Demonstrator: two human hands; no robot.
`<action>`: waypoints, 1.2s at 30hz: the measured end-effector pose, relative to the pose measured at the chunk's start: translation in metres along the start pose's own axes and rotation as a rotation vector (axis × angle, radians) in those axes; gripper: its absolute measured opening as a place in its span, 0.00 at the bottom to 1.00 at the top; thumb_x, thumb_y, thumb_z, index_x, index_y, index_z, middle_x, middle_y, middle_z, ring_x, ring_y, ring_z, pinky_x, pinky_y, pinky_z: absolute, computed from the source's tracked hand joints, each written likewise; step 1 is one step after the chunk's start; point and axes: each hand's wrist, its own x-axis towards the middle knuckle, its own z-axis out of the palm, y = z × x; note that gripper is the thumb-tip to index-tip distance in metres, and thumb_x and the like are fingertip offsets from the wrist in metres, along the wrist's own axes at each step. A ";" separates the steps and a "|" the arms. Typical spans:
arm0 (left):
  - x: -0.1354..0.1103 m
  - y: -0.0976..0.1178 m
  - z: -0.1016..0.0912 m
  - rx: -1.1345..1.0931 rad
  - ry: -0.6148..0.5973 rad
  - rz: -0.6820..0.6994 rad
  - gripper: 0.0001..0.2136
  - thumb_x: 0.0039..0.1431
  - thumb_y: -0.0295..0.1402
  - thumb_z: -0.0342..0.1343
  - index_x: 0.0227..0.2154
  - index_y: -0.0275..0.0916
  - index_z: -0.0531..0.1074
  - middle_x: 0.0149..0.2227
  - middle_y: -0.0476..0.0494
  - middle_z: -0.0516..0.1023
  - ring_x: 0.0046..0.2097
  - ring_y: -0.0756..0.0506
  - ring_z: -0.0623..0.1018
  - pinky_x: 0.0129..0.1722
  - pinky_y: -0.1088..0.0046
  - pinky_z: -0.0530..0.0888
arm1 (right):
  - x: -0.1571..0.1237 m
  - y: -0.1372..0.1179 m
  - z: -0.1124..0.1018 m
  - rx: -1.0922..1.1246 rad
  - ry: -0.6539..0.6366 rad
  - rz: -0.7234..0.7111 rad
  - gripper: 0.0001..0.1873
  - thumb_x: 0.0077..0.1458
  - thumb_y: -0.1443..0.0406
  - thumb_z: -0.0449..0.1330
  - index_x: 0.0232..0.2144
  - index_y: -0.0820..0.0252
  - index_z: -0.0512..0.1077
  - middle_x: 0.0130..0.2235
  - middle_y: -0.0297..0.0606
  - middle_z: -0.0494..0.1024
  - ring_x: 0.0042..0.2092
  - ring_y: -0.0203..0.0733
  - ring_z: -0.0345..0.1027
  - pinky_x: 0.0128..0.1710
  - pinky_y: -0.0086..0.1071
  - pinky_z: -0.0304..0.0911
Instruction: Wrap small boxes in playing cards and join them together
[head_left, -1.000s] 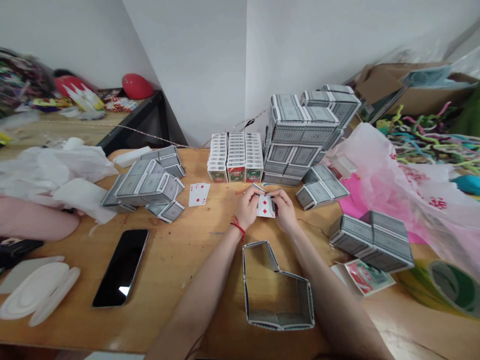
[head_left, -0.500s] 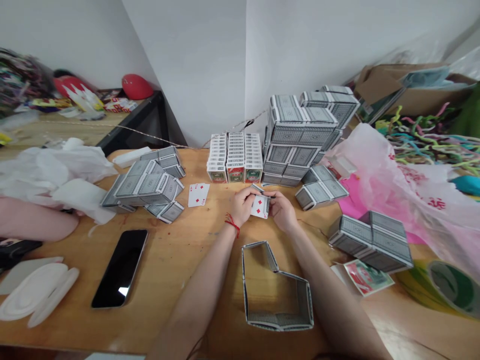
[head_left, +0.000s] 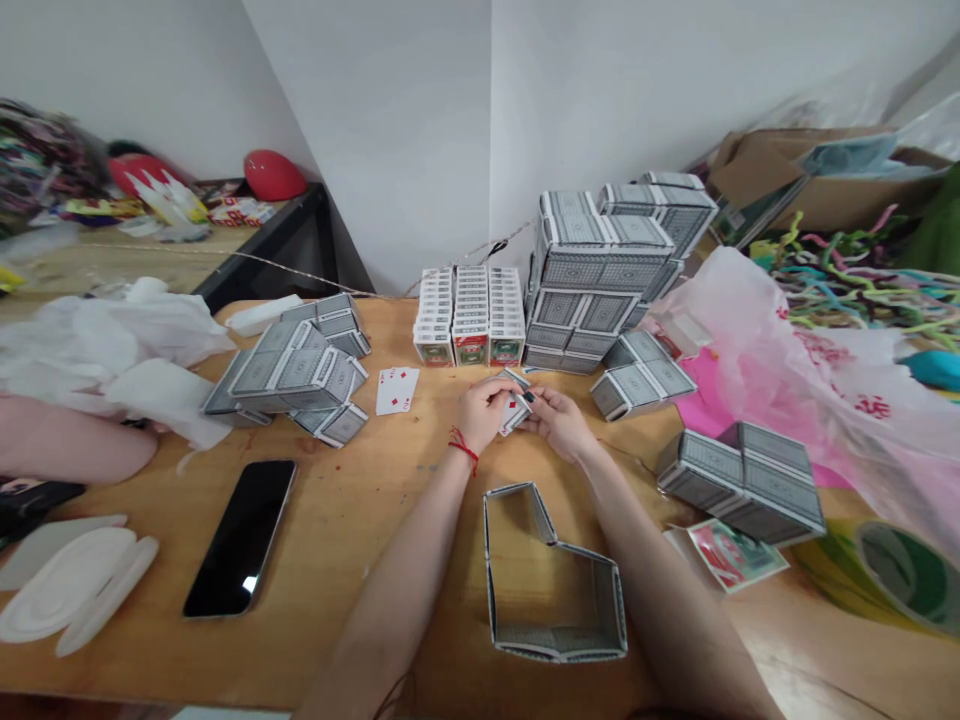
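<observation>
Both hands meet over the table around a playing card (head_left: pixel 513 411) with red diamonds on its face. My left hand (head_left: pixel 482 410), a red string at its wrist, pinches the card's left side. At the other side, the fingers of my right hand (head_left: pixel 561 422) close on its right edge, with dark nails showing. The card is tilted and partly hidden by the fingers. Nearer to me, between my forearms, stands an open frame of joined cards (head_left: pixel 555 650) with a bent outline. Left of my hands lie loose face-up diamond cards (head_left: pixel 396 390).
Card boxes (head_left: pixel 471 315) stand in rows by the wall, beside a tall stack of patterned card blocks (head_left: pixel 592 265). More blocks lie left (head_left: pixel 289 360) and right (head_left: pixel 742 480). A phone (head_left: pixel 240 537) lies front left; a yellow tape roll (head_left: pixel 840 575) sits front right.
The card between my hands has turned and now shows less of its face. My right hand's fingers have shifted lower and slightly left along its edge.
</observation>
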 end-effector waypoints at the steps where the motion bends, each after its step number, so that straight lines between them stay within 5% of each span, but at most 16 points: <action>1: 0.000 0.001 0.001 -0.028 0.016 -0.011 0.11 0.50 0.22 0.47 0.24 0.38 0.73 0.30 0.48 0.77 0.35 0.51 0.75 0.39 0.74 0.70 | -0.001 -0.001 0.000 0.001 -0.035 0.021 0.12 0.42 0.62 0.63 0.29 0.60 0.66 0.28 0.34 0.74 0.30 0.36 0.70 0.33 0.34 0.68; 8: -0.003 0.007 0.003 -0.132 0.032 -0.148 0.10 0.47 0.22 0.48 0.21 0.37 0.73 0.27 0.49 0.76 0.32 0.51 0.74 0.37 0.75 0.70 | -0.007 -0.001 -0.001 -0.023 -0.235 0.166 0.11 0.48 0.61 0.59 0.33 0.63 0.68 0.31 0.41 0.76 0.37 0.42 0.72 0.35 0.37 0.69; 17: 0.000 0.006 0.002 -0.277 -0.019 -0.217 0.11 0.53 0.28 0.46 0.36 0.37 0.71 0.40 0.44 0.74 0.39 0.50 0.73 0.38 0.75 0.69 | -0.002 0.008 0.004 -0.071 -0.125 0.066 0.13 0.44 0.59 0.62 0.28 0.64 0.71 0.28 0.40 0.76 0.34 0.41 0.72 0.30 0.32 0.70; 25: 0.000 0.005 0.003 -0.032 -0.061 -0.264 0.06 0.45 0.33 0.55 0.22 0.35 0.71 0.23 0.51 0.72 0.27 0.52 0.70 0.28 0.78 0.66 | 0.000 0.013 0.002 -0.165 -0.115 -0.035 0.14 0.44 0.57 0.61 0.29 0.63 0.72 0.28 0.37 0.75 0.32 0.38 0.71 0.28 0.30 0.70; 36: 0.002 0.003 0.004 -0.124 -0.066 -0.317 0.08 0.48 0.34 0.53 0.22 0.35 0.72 0.22 0.49 0.72 0.26 0.52 0.69 0.24 0.78 0.63 | -0.001 0.013 0.003 -0.168 -0.123 -0.052 0.14 0.43 0.57 0.61 0.29 0.62 0.72 0.28 0.37 0.75 0.32 0.39 0.71 0.28 0.31 0.70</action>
